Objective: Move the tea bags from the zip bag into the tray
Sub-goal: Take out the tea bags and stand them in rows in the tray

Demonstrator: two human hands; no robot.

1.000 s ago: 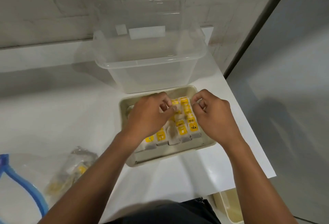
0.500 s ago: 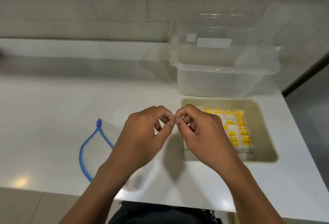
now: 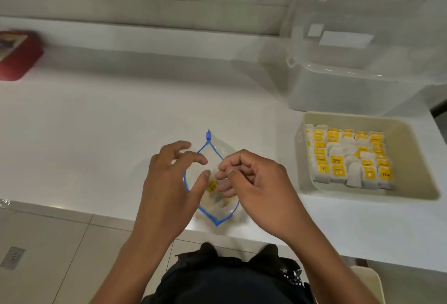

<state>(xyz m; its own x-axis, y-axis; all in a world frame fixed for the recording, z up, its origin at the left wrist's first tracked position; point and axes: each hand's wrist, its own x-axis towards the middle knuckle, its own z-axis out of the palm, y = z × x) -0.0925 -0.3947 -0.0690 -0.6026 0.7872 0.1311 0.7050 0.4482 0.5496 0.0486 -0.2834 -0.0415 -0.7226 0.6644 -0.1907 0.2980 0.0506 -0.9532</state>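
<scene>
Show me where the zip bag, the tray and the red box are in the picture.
zip bag (image 3: 211, 147): head view, on its blue zip edge near the slider.
tray (image 3: 305, 184): head view, on its bare left wall.
red box (image 3: 18, 56): head view, on its top face at the left edge.

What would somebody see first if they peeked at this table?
Probably the clear zip bag with the blue rim, lying open at the near edge of the white counter, with a yellow-tagged tea bag showing inside. The left hand and right hand hover right over its mouth. On the right sits a cream plastic tray filled with rows of white tea bags with yellow tags, in front of a clear plastic tub.
</scene>
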